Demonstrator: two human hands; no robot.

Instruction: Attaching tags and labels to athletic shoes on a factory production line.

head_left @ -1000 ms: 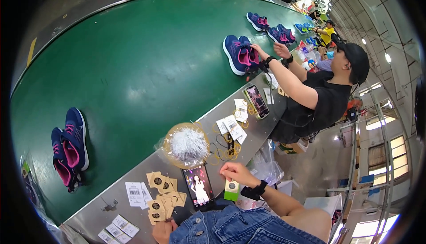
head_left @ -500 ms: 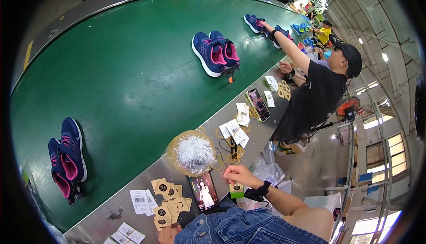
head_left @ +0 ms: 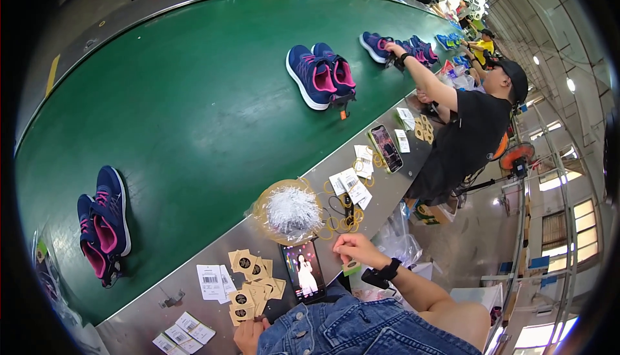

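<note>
My left hand (head_left: 249, 337) is at the metal ledge's lower edge, beside a loose pile of brown card tags (head_left: 258, 284). Its fingers look curled, and anything in them is hidden by the hand and my denim clothing. My right hand (head_left: 359, 250) hovers past the phone (head_left: 302, 270), fingers bent together; I cannot make out anything between them. Under it shows a small green and brown item (head_left: 351, 267). Close by stands a round yellowish bowl (head_left: 263, 217) heaped with white strings (head_left: 294, 213). White printed tags lie by the brown cards (head_left: 210, 283) and near the ledge's edge (head_left: 185, 333).
A green conveyor belt (head_left: 194, 155) carries navy and pink shoes: one pair (head_left: 103, 226) at left, another (head_left: 320, 76) in the middle. A co-worker in black (head_left: 462, 139) reaches to shoes farther along. Rubber bands (head_left: 352, 221), more white tags (head_left: 351, 186) and a second phone (head_left: 386, 148) lie rightward.
The whole view has shifted slightly to the right. The co-worker's outstretched arm has bent and drawn back a little at the far shoes. My hands stay in nearly the same places.
</note>
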